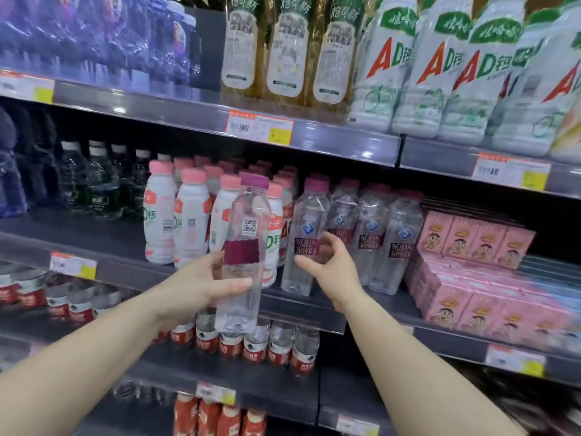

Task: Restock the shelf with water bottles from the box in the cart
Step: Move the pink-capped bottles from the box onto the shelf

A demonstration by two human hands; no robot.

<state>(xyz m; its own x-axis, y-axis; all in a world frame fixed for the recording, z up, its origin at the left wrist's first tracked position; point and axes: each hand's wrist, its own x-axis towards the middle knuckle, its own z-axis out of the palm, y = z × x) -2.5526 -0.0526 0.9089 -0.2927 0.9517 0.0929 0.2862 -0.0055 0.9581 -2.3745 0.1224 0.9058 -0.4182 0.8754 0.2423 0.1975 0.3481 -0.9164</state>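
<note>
Restocking is midway: left hand (201, 280) grips a bottle (243, 256) not yet shelved; right hand (330, 265), fingers spread, touches shelf (301, 302) row (355, 234).

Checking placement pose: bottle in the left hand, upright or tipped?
Upright. The soda water bottle stands vertical, purple cap on top, gripped near its middle by the left hand, in front of the shelf.

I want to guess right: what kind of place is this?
Most likely a supermarket drinks aisle: grey metal shelves carry orange-and-yellow price tags, rows of clear purple-capped soda water bottles and pink drink cartons.
</note>
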